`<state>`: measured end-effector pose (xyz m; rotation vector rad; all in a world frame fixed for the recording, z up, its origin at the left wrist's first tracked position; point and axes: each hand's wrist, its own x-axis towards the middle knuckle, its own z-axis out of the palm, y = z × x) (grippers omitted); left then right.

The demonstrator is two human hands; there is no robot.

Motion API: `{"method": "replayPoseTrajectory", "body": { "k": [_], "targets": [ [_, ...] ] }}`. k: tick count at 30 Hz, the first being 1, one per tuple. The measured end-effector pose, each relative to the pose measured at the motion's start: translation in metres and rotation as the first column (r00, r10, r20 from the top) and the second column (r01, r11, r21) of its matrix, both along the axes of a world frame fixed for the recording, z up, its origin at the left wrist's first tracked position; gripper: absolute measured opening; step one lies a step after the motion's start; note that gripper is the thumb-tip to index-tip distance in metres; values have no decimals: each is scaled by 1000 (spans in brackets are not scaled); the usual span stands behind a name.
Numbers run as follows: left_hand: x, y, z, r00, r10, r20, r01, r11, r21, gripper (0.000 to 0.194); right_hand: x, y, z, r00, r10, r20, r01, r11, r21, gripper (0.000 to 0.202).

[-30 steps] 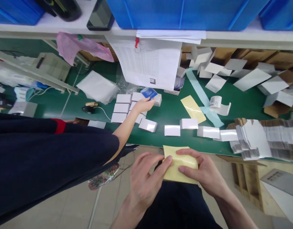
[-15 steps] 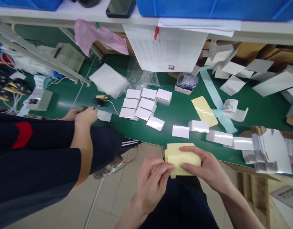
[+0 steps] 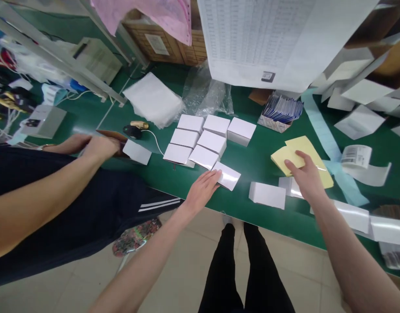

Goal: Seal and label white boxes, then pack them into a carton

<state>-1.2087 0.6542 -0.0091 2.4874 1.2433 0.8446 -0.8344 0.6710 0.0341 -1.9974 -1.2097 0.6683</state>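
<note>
Stretched out across the green table, my left hand (image 3: 203,189) touches the near end of a small white box (image 3: 228,176) with its fingertips. Its fingers lie extended, not wrapped round the box. My right hand (image 3: 306,174) has thumb and fingers on a bent piece of yellow paper (image 3: 282,157), just over a flat yellow sheet (image 3: 324,173). Part of the bent paper is hidden under that hand. Left of the touched box stand several white boxes (image 3: 208,143) in close rows. Another white box (image 3: 267,194) lies between my hands, near the front edge.
A co-worker's hands (image 3: 102,148) work at the left with a brown open box. Behind are a carton of blue-white packets (image 3: 278,114), a white stack of sheets (image 3: 152,99) and a hanging printed sheet (image 3: 271,43). A label roll (image 3: 356,157) lies at right.
Both hands have moved forward from above my lap to the table. My left hand has let go of the yellow paper and reached a white box; my right has carried the paper to the flat yellow sheet.
</note>
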Motion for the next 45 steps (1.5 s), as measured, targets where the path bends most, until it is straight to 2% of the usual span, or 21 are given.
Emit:
{"method": "replayPoseTrajectory", "body": {
  "k": [2, 3, 5, 6, 7, 9, 10, 11, 12, 15, 18, 23, 28, 32, 35, 38, 41, 43, 45],
  "targets": [
    [2, 1, -19, 1000, -12, 6, 12, 999, 45, 49, -9, -14, 4, 992, 17, 122, -8, 997, -73, 83],
    [4, -2, -27, 1000, -10, 14, 9, 998, 67, 49, -18, -25, 7, 978, 29, 208, -16, 998, -66, 83],
    [12, -11, -42, 999, -12, 37, 8, 995, 104, 52, -43, -48, 11, 913, 64, 403, -85, 996, 34, 74],
    [15, -16, -48, 999, -20, 48, 15, 993, 116, 54, -58, -58, 10, 882, 128, 454, -184, 980, 81, 65],
    [19, -20, -53, 998, -31, 59, 24, 992, 125, 57, -74, -66, 6, 842, 243, 481, -334, 936, 111, 55],
    [22, -28, -60, 995, -49, 81, 39, 991, 128, 62, -103, -74, -8, 713, 492, 499, -621, 774, 124, 39],
    [21, -31, -62, 994, -55, 95, 43, 991, 125, 65, -116, -75, -17, 639, 581, 504, -716, 689, 113, 34],
    [19, -34, -63, 992, -61, 111, 47, 991, 122, 67, -126, -75, -27, 582, 632, 511, -770, 630, 98, 32],
    [16, -36, -65, 989, -66, 130, 51, 991, 120, 69, -133, -74, -37, 546, 657, 520, -798, 597, 83, 31],
    [2, -41, -69, 980, -88, 181, 62, 987, 145, 76, -142, -75, -62, 529, 656, 538, -814, 572, 102, 32],
    [-8, -45, -76, 977, -102, 189, 70, 983, 169, 74, -142, -83, -77, 575, 619, 536, -793, 584, 176, 41],
    [-6, -41, -83, 976, -72, 205, 37, 984, 172, 53, -146, -95, -94, 636, 528, 564, -749, 600, 283, 52],
    [4, -36, -83, 958, -27, 286, -29, 982, 189, 55, -150, -92, -104, 628, 447, 637, -745, 583, 325, 45],
    [9, -41, -71, 958, 29, 284, -68, 990, 127, 46, -147, -88, -108, 626, 398, 670, -750, 541, 380, 41],
    [10, -49, -51, 964, 65, 260, -78, 996, 38, 45, -146, -87, -111, 620, 378, 687, -759, 510, 404, 40],
    [9, -54, -32, 957, 115, 266, -97, 992, -79, 30, -145, -88, -114, 629, 365, 686, -756, 492, 431, 36],
    [6, -50, -24, 969, 30, 246, 18, 981, -192, 21, -145, -88, -116, 641, 360, 678, -749, 484, 452, 35],
    [5, -45, -25, 974, -74, 214, 127, 961, -246, 20, -144, -88, -117, 646, 366, 670, -747, 480, 459, 36],
    [4, -40, -29, 972, -140, 190, 186, 950, -251, 18, -144, -89, -118, 650, 375, 661, -747, 476, 465, 35]
  ]
}}
